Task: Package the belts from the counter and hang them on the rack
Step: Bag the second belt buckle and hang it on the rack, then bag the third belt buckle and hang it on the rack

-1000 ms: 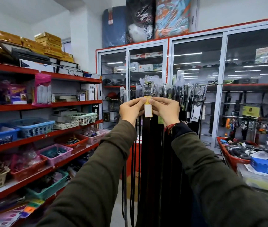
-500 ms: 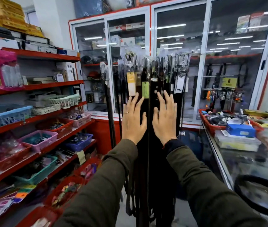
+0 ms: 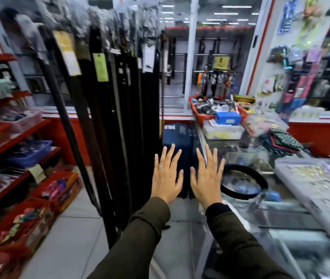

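Several dark belts [image 3: 119, 117] hang in plastic sleeves from the rack at upper left, with yellow and green paper tags near their tops. My left hand [image 3: 167, 176] and my right hand [image 3: 207, 176] are held out flat side by side, fingers spread, holding nothing, to the right of the hanging belts and clear of them. A coiled black belt [image 3: 260, 179] lies on the glass counter [image 3: 281, 214] just right of my right hand.
Red shelves [image 3: 15, 141] with baskets of small goods line the left. A red tray [image 3: 195, 111] of items, a blue box [image 3: 227, 117] and a clear plastic case [image 3: 313, 178] sit on the counter. A dark blue suitcase [image 3: 177, 135] stands on the floor ahead. Tiled floor lies between.
My hands let go of the belt tag, flattened against the hanging belts, then came off them and dropped lower. My view swung right and down toward the counter.
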The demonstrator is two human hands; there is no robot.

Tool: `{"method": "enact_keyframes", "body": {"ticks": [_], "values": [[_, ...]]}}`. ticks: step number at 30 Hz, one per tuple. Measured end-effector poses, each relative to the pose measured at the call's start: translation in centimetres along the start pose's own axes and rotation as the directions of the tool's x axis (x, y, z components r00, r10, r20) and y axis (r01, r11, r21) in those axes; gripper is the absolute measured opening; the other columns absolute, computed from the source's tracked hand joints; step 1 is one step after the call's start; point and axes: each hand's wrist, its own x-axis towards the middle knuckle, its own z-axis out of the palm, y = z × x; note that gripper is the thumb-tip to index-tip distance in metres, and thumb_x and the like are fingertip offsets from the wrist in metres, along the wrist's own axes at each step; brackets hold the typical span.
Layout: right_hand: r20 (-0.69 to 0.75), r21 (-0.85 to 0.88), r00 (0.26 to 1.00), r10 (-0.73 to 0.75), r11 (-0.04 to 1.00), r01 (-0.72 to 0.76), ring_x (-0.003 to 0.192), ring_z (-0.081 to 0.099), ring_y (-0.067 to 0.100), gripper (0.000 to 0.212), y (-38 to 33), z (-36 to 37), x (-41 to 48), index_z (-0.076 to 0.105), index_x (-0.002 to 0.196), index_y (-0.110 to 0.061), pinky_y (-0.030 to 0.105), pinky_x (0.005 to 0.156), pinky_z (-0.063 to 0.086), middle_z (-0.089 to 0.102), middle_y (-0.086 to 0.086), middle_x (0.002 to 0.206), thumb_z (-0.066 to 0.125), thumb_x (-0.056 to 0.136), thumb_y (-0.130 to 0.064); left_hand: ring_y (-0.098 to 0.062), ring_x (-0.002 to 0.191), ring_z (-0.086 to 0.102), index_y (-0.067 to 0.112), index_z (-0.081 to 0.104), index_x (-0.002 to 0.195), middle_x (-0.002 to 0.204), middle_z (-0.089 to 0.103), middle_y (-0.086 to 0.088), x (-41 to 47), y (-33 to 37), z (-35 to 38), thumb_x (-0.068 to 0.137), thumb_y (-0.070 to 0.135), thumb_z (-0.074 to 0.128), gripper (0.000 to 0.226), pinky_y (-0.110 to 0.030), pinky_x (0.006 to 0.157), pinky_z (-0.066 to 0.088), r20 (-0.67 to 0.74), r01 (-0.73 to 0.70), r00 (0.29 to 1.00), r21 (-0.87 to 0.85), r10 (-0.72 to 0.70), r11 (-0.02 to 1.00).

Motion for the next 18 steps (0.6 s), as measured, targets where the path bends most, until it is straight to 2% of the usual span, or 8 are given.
{"method": "enact_keyframes", "body": {"ticks": [5,9,11,14,16,18], "values": [[0.186,-0.114,0.968,0.168,0.982,-0.149,0.159,0.005,0.03,0.061,9.0,-1.1,-3.4,0.029,0.157,-0.019,0.06,0.125,0.005,0.015,0.004,0.17,0.045,0.098,-0.017,-0.02,0.158,-0.006,0.024,0.011,0.161,0.171,0.003,0.003,-1.2,5.1,6.4,0.105,0.036,0.034,0.062,-0.048,0.129,-0.002,0.203,-0.044,0.978,-0.013,0.046,0.999],[0.321,-0.204,0.906,0.276,0.954,-0.218,0.159,0.003,0.028,0.066,14.9,-2.5,-4.4,0.024,0.158,-0.017,0.057,0.126,0.0,0.014,0.002,0.17,0.049,0.097,-0.017,-0.019,0.158,-0.007,0.022,0.008,0.161,0.171,0.004,0.003,-0.9,8.5,10.0,0.104,0.047,0.035,0.067,-0.048,0.128,-0.003,0.431,-0.093,0.895,-0.063,0.111,0.994],[0.408,-0.311,0.858,0.311,0.931,-0.19,0.159,0.001,0.028,0.073,17.3,-3.2,-4.2,0.018,0.159,-0.016,0.057,0.126,0.001,0.011,0.002,0.17,0.055,0.097,-0.026,-0.02,0.158,-0.002,0.02,0.01,0.161,0.171,0.008,0.001,-0.3,10.2,11.5,0.101,0.058,0.036,0.076,-0.049,0.128,-0.005,0.538,-0.131,0.828,-0.09,0.159,0.987],[0.544,-0.467,0.768,0.337,0.883,-0.056,0.159,0.002,0.03,0.076,20.2,-3.7,-3.7,0.011,0.159,-0.014,0.058,0.126,0.006,0.011,0.004,0.17,0.054,0.099,-0.032,-0.022,0.158,0.007,0.016,0.013,0.16,0.169,0.016,-0.002,0.7,12.6,13.6,0.092,0.07,0.044,0.093,-0.049,0.128,0.0,0.657,-0.227,0.719,-0.088,0.227,0.97],[0.619,-0.502,0.708,0.34,0.864,0.024,0.158,0.006,0.031,0.082,21.7,-3.7,-3.2,0.011,0.159,-0.012,0.056,0.125,0.008,0.015,0.006,0.169,0.059,0.097,-0.037,-0.025,0.157,0.011,0.013,0.015,0.16,0.168,0.019,-0.005,1.5,13.9,15.0,0.088,0.071,0.05,0.099,-0.047,0.128,0.004,0.7,-0.233,0.672,-0.109,0.241,0.966],[0.648,-0.453,0.705,0.288,0.89,0.052,0.156,0.018,0.032,0.08,22.8,-3.5,-2.7,0.021,0.157,-0.01,0.049,0.124,0.018,0.026,0.01,0.164,0.066,0.093,-0.03,-0.027,0.156,0.015,0.011,0.017,0.159,0.167,0.022,-0.008,1.7,15.0,16.1,0.089,0.067,0.054,0.097,-0.046,0.127,0.012,0.725,-0.173,0.653,-0.136,0.217,0.975]]}}
